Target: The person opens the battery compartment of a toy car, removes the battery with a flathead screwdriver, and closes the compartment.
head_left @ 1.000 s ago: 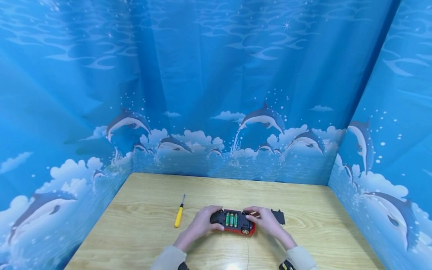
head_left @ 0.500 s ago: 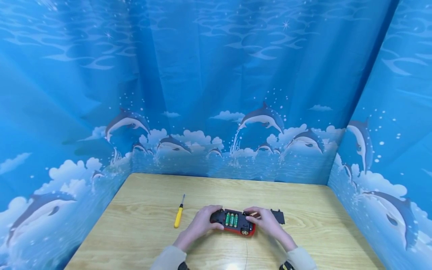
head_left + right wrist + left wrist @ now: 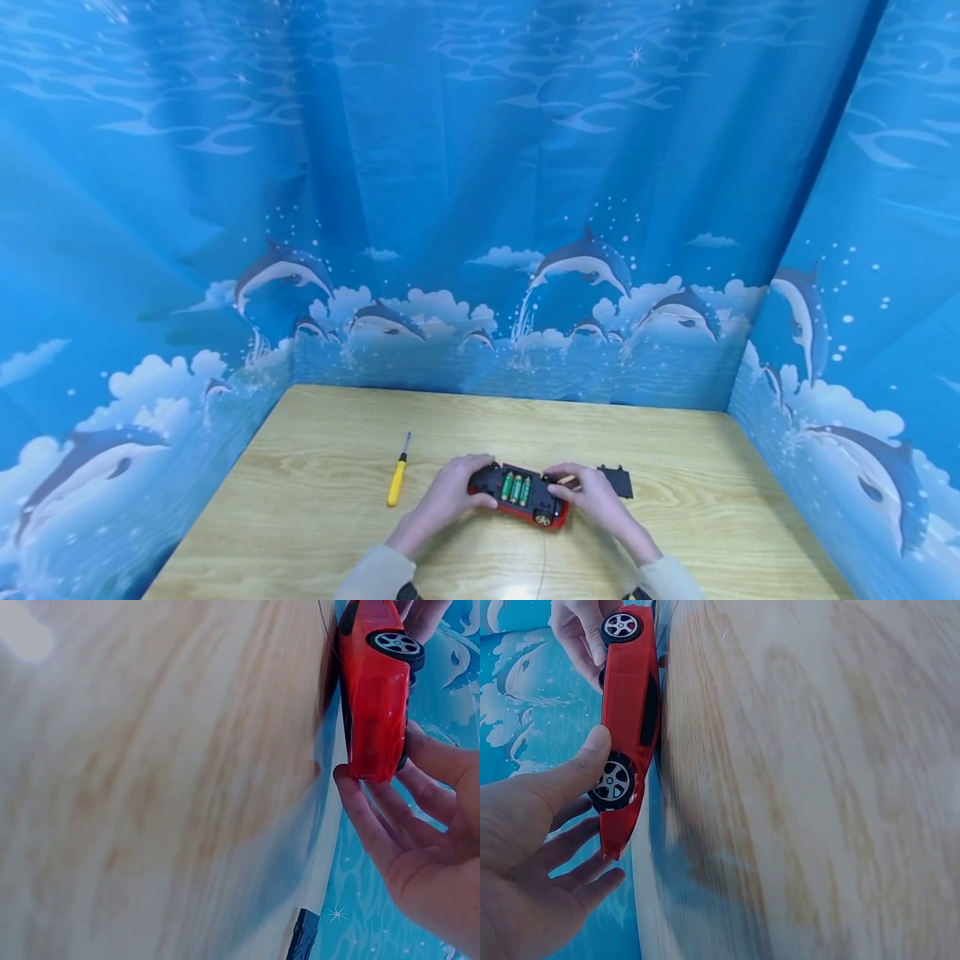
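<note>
A red toy car (image 3: 538,502) lies upside down with its black underside facing up. Three green batteries (image 3: 516,488) sit side by side in the uncovered compartment in its middle. My left hand (image 3: 450,490) holds the car's left end, its thumb by a wheel (image 3: 613,781) in the left wrist view. At the opposite end, my right hand (image 3: 588,493) grips the car between thumb and fingers. In the right wrist view, the fingertips (image 3: 343,772) reach round the red bodywork (image 3: 379,712). Close to the right hand lies a flat black battery cover (image 3: 618,482).
A yellow-handled screwdriver (image 3: 397,481) lies left of the hands, its tip pointing away. The wooden table (image 3: 330,425) ends at a blue dolphin-print curtain (image 3: 480,208) at the back and sides.
The car has turned slightly, its right end shifting a little toward me. My right hand has changed its grip slightly at that end. The screwdriver and battery cover stay put.
</note>
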### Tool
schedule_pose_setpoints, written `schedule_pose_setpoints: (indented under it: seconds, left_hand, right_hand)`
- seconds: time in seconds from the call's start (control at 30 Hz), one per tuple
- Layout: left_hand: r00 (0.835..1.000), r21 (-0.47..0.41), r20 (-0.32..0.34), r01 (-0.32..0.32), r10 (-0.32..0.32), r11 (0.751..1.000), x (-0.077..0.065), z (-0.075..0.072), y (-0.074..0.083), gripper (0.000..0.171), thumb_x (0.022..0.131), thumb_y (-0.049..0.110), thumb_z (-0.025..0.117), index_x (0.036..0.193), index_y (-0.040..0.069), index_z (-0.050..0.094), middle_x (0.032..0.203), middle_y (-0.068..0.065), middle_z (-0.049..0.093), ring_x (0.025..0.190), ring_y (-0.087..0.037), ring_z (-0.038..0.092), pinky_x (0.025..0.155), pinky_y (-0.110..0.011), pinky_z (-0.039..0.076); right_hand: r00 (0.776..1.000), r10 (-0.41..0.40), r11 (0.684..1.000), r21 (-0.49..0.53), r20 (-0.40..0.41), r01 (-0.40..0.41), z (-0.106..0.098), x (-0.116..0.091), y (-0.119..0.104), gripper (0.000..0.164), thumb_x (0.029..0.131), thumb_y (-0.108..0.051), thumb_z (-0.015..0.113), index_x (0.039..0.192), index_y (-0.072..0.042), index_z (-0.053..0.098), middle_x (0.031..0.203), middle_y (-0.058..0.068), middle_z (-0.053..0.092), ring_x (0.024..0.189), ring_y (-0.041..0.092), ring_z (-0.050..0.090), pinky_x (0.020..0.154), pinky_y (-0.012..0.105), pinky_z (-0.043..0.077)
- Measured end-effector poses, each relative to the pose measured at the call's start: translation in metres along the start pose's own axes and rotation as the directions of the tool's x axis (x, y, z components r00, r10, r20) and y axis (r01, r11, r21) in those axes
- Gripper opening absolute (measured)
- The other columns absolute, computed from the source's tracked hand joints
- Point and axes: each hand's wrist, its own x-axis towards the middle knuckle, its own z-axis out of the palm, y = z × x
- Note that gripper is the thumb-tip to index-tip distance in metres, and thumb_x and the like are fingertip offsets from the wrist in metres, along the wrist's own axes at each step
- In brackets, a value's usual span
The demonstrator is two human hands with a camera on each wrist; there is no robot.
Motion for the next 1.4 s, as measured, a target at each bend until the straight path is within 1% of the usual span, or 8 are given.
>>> schedule_pose_setpoints:
  seconds: [0.2, 0.33, 0.47, 0.67, 0.8, 0.97, 1.07, 1.4]
  left_hand:
    - [0.999, 0.026, -0.042, -0.005, 0.006, 1.000, -0.001, 0.000, 0.003, 0.070, 0.078, 0.029, 0.085, 0.139, 0.007, 0.059, 0.143, -0.015, 0.058, 0.130, -0.037, 0.054, 0.109, -0.055, 0.044]
    - [0.996, 0.061, -0.088, -0.008, 0.013, 0.998, -0.002, 0.001, 0.004, 0.068, 0.078, 0.028, 0.085, 0.138, 0.006, 0.060, 0.142, -0.018, 0.058, 0.127, -0.039, 0.056, 0.106, -0.055, 0.047]
    - [0.993, 0.095, -0.120, 0.004, 0.008, 0.995, -0.001, 0.003, 0.004, 0.068, 0.079, 0.027, 0.085, 0.138, 0.005, 0.060, 0.142, -0.020, 0.058, 0.126, -0.039, 0.057, 0.105, -0.054, 0.048]
    - [0.988, 0.086, -0.151, 0.046, -0.033, 0.995, 0.000, 0.006, 0.002, 0.064, 0.084, 0.026, 0.081, 0.139, 0.002, 0.057, 0.140, -0.022, 0.057, 0.126, -0.039, 0.057, 0.104, -0.055, 0.049]
    - [0.984, 0.065, -0.170, 0.063, -0.051, 0.996, 0.000, 0.007, 0.003, 0.061, 0.087, 0.025, 0.079, 0.139, 0.001, 0.057, 0.135, -0.021, 0.062, 0.121, -0.038, 0.061, 0.100, -0.054, 0.052]
    - [0.984, 0.024, -0.154, 0.097, -0.092, 0.995, 0.001, 0.009, 0.007, 0.055, 0.091, 0.027, 0.075, 0.137, 0.003, 0.059, 0.130, -0.020, 0.065, 0.115, -0.036, 0.065, 0.097, -0.053, 0.054]
    - [0.986, 0.004, -0.130, 0.110, -0.109, 0.994, 0.002, 0.010, 0.011, 0.050, 0.093, 0.028, 0.074, 0.134, 0.003, 0.062, 0.128, -0.020, 0.066, 0.112, -0.034, 0.067, 0.094, -0.051, 0.056]
    - [0.990, 0.015, -0.120, 0.079, -0.077, 0.997, 0.002, 0.018, 0.011, 0.051, 0.091, 0.031, 0.075, 0.133, 0.003, 0.063, 0.124, -0.017, 0.069, 0.110, -0.033, 0.067, 0.094, -0.050, 0.056]
  right_hand:
    - [1.000, 0.025, 1.000, 0.015, 0.000, -0.025, 0.000, -0.003, -0.005, 0.029, 0.089, -0.018, 0.077, 0.115, -0.005, 0.073, 0.109, 0.016, 0.074, 0.084, 0.023, 0.071, 0.073, 0.028, 0.059]
    - [0.999, 0.032, 0.999, 0.024, 0.005, -0.032, 0.000, -0.008, -0.008, 0.032, 0.088, -0.017, 0.078, 0.117, -0.004, 0.072, 0.111, 0.018, 0.074, 0.085, 0.026, 0.073, 0.074, 0.030, 0.059]
    - [0.999, 0.024, 0.999, 0.037, 0.024, -0.025, 0.001, -0.012, -0.010, 0.036, 0.089, -0.019, 0.078, 0.120, -0.002, 0.070, 0.108, 0.018, 0.074, 0.083, 0.023, 0.072, 0.072, 0.028, 0.058]
    - [0.996, 0.029, 0.995, 0.092, 0.085, -0.037, 0.004, -0.017, -0.015, 0.040, 0.091, -0.021, 0.077, 0.123, 0.000, 0.068, 0.100, 0.015, 0.072, 0.075, 0.012, 0.067, 0.064, 0.023, 0.054]
    - [0.993, 0.054, 0.992, 0.107, 0.105, -0.065, 0.007, -0.018, -0.019, 0.044, 0.091, -0.022, 0.077, 0.127, 0.001, 0.066, 0.099, 0.010, 0.071, 0.075, 0.011, 0.065, 0.064, 0.023, 0.053]
    - [0.992, 0.063, 0.992, 0.102, 0.113, -0.074, 0.012, -0.019, -0.025, 0.047, 0.090, -0.022, 0.077, 0.128, 0.003, 0.064, 0.091, 0.003, 0.069, 0.073, 0.010, 0.063, 0.062, 0.022, 0.052]
    - [0.991, 0.059, 0.991, 0.112, 0.117, -0.072, 0.014, -0.021, -0.028, 0.050, 0.089, -0.020, 0.078, 0.129, 0.005, 0.062, 0.090, 0.002, 0.069, 0.073, 0.011, 0.063, 0.061, 0.023, 0.053]
    - [0.995, 0.031, 0.998, 0.058, 0.094, -0.037, 0.016, -0.027, -0.037, 0.051, 0.090, -0.025, 0.077, 0.126, 0.008, 0.063, 0.090, 0.008, 0.074, 0.074, 0.012, 0.068, 0.065, 0.023, 0.056]
